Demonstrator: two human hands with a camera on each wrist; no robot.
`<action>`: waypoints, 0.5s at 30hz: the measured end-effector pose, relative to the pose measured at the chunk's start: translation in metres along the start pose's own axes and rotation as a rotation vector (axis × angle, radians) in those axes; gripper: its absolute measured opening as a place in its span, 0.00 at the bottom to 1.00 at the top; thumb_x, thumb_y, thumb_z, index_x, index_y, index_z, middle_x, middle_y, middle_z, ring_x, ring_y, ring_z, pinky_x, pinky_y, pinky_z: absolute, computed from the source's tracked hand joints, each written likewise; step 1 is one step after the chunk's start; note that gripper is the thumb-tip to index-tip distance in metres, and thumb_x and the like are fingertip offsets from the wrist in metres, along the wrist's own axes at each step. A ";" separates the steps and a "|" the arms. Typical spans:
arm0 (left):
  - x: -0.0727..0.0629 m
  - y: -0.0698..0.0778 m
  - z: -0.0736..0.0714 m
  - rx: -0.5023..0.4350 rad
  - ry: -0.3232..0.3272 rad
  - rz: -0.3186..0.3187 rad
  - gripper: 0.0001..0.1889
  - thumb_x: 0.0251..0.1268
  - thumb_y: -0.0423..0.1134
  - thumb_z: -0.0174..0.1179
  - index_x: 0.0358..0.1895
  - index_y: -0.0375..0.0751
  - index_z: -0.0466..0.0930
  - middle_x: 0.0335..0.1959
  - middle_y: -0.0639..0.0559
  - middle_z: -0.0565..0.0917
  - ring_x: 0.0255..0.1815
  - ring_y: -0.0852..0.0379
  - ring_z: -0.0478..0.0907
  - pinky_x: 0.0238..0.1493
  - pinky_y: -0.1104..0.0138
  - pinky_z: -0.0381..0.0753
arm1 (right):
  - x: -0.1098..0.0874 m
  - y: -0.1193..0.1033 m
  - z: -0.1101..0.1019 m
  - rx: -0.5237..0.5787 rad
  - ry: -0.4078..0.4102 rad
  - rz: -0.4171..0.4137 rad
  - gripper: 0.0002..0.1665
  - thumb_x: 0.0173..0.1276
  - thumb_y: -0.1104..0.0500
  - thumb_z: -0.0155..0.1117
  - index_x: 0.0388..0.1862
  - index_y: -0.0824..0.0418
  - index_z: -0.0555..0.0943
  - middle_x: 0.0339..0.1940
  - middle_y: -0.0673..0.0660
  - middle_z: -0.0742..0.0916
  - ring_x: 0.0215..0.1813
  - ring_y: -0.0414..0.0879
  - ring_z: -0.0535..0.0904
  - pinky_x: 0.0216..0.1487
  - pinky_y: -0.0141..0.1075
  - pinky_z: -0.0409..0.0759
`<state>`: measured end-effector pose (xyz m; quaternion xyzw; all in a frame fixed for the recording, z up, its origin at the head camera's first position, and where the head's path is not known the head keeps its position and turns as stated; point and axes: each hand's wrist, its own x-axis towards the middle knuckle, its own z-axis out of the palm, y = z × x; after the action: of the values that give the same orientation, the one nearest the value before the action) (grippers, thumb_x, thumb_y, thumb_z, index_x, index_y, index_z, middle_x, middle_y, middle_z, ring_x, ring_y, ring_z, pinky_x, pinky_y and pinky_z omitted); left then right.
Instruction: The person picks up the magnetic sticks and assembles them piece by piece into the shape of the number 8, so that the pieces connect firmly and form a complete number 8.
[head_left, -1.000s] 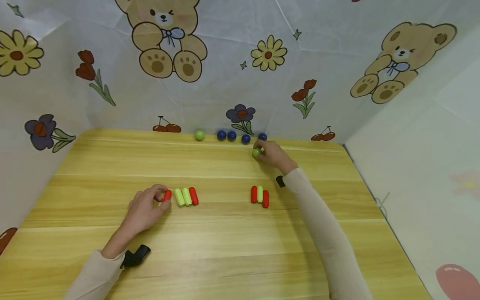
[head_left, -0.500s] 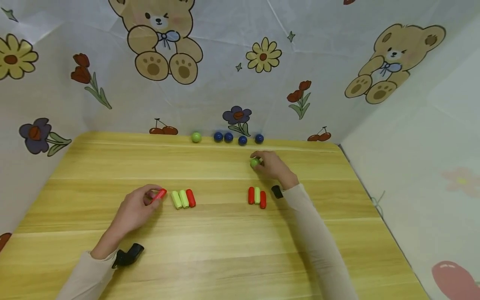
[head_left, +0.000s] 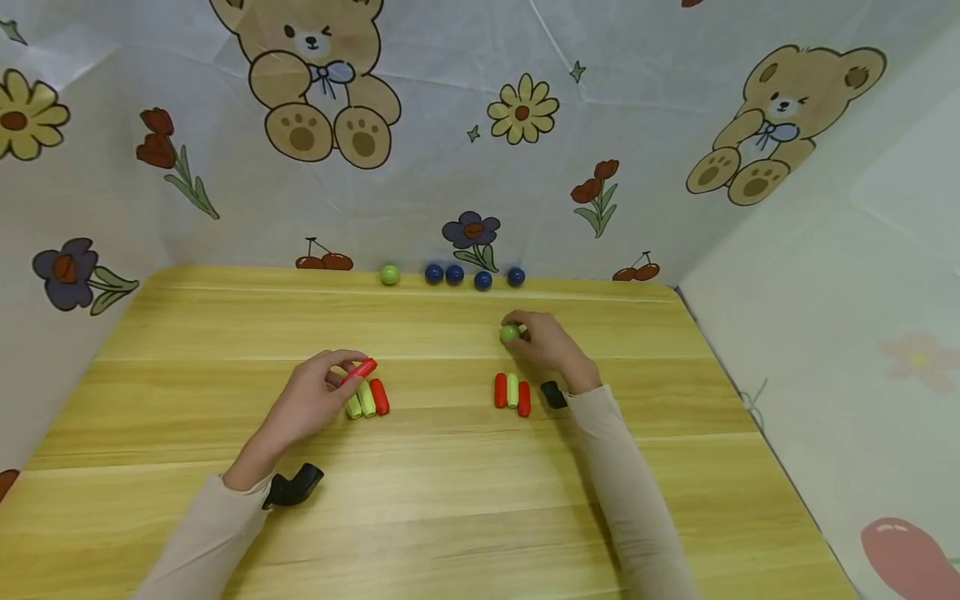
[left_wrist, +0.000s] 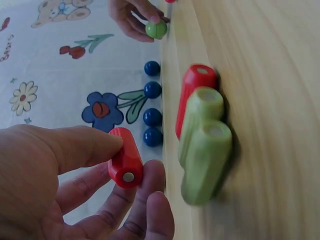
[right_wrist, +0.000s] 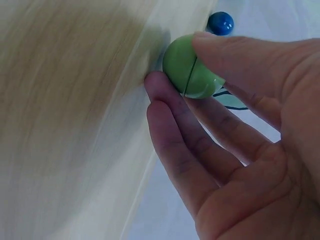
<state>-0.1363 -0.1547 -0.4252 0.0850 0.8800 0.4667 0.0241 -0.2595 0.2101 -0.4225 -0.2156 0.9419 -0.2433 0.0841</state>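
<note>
My left hand (head_left: 309,398) pinches a red rod (left_wrist: 126,162) with a silvery round end, above a left-hand group of rods. That group has two pale green rods (left_wrist: 207,160) and one red rod (head_left: 380,397) side by side on the table. Between thumb and fingers, my right hand (head_left: 551,346) holds a green ball (right_wrist: 182,67) with a seam round it. The ball is behind the right-hand group, where a pale green rod (head_left: 512,390) lies between two red rods (head_left: 524,399). Whether the ball touches the table, I cannot tell.
Along the back edge of the wooden table (head_left: 450,500) lie several blue balls (head_left: 483,281) and another green ball (head_left: 389,275). Behind them hangs a printed cloth (head_left: 420,167). A white side wall (head_left: 810,333) borders the table on the right.
Beside the left group, my left hand has picked up the red rod, then carried it rightward over the group. My right hand has brought the green ball from the back edge toward me.
</note>
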 end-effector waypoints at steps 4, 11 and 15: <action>0.010 0.006 0.010 -0.029 -0.011 -0.001 0.16 0.71 0.33 0.60 0.60 0.35 0.80 0.50 0.39 0.81 0.41 0.47 0.81 0.27 0.66 0.79 | -0.004 0.001 0.002 0.020 -0.004 -0.009 0.18 0.71 0.64 0.64 0.58 0.64 0.78 0.51 0.62 0.85 0.43 0.52 0.83 0.51 0.47 0.80; 0.025 0.014 0.024 -0.058 -0.021 0.009 0.15 0.71 0.32 0.60 0.58 0.35 0.81 0.52 0.38 0.82 0.42 0.46 0.82 0.34 0.64 0.79 | -0.007 0.000 0.003 0.039 -0.018 -0.020 0.18 0.71 0.64 0.64 0.57 0.65 0.76 0.46 0.62 0.85 0.41 0.50 0.81 0.47 0.43 0.80; 0.034 0.019 0.031 -0.058 -0.027 0.024 0.15 0.71 0.33 0.60 0.58 0.35 0.82 0.51 0.38 0.81 0.40 0.48 0.81 0.35 0.64 0.79 | -0.006 0.000 0.004 0.033 -0.014 -0.044 0.18 0.71 0.63 0.65 0.57 0.65 0.75 0.44 0.61 0.84 0.38 0.49 0.79 0.44 0.41 0.78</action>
<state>-0.1631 -0.1134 -0.4261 0.1009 0.8645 0.4913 0.0327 -0.2529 0.2115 -0.4253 -0.2364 0.9323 -0.2590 0.0890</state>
